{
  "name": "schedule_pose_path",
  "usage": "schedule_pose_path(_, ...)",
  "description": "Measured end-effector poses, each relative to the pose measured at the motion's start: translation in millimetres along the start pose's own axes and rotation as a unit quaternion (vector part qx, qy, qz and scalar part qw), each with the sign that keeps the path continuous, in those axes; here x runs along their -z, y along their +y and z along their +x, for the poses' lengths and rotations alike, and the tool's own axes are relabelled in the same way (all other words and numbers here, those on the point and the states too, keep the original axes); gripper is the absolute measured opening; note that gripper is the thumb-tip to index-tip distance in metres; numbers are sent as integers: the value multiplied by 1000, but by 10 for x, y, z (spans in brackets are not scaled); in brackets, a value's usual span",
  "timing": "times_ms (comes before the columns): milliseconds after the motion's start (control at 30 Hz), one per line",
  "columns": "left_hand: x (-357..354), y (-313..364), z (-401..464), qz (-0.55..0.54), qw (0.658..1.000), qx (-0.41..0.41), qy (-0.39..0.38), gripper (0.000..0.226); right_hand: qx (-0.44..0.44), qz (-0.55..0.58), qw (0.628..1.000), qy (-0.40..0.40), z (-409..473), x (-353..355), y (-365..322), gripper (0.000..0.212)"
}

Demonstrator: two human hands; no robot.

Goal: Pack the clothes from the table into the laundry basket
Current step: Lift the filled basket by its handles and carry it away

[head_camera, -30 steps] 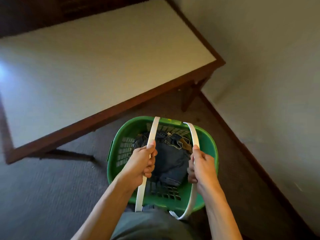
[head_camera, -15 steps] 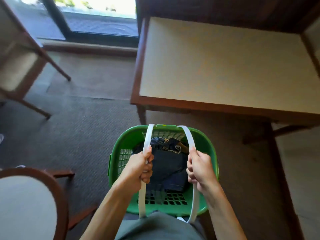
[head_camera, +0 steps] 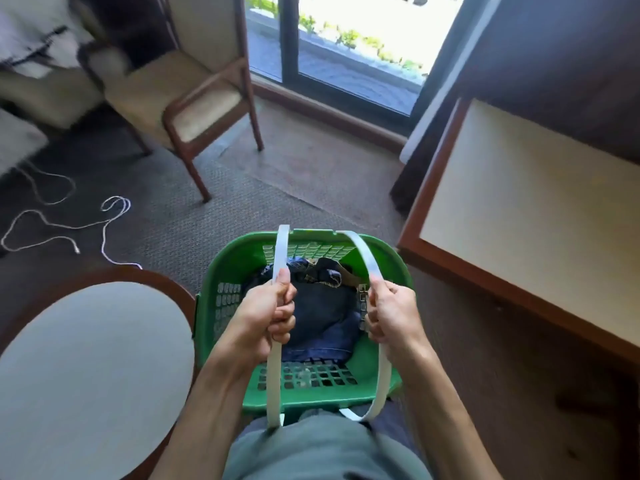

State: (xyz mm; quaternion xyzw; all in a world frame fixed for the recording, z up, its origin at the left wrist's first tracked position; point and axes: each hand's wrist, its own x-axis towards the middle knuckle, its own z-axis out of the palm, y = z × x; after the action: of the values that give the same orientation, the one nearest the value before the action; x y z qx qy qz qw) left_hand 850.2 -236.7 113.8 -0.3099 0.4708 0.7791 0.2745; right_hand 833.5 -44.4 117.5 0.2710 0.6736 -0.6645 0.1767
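Head view: left hand (head_camera: 266, 317) & right hand (head_camera: 391, 317) each fisted round a white handle (head_camera: 282, 251) of the green laundry basket (head_camera: 388, 258), denim clothes (head_camera: 322, 313) inside, surface (head_camera: 540, 216) at right; uneven pull w/ one handle could tip it, spilling clothes.

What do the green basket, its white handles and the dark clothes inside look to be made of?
Laundry basket: likely moulded plastic, slightly glossy, with grid cut-outs in its walls and floor. White handles: thin, flat bands that bow in each hand, probably flexible plastic. Clothes: dark blue, matte woven fabric with a frayed edge, which looks like denim.
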Motion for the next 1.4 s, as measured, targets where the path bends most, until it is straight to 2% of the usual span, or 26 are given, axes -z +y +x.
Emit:
schedule_pose_path(167,243,556,349,14,998,-37,38,50,-3,3,999,-36,481,-506,-342,46)
schedule_pose_path(433,668,1834,1290,23,995,-26,90,51,-16,19,999,-48,1685,-1483,-1094,45)
schedule_pose_path(700,826,3077,2047,45,997,-7,55,51,-14,49,999,-12,2528,-2136,-1870,47)
schedule_pose_path(1033,880,4767,3393,200,978,49,-38,50,-36,159,979,125,3675,-2965,-2537,45)
schedule_pose_path(1133,720,5195,3681,234,966,50,-96,50,-9,184,967,175,3837,-3117,-2788,46)
schedule_pose_path(1400,56,5749,4422,339,917,77,-194,51,1,254,918,304,4305,-3090,-3136,45)
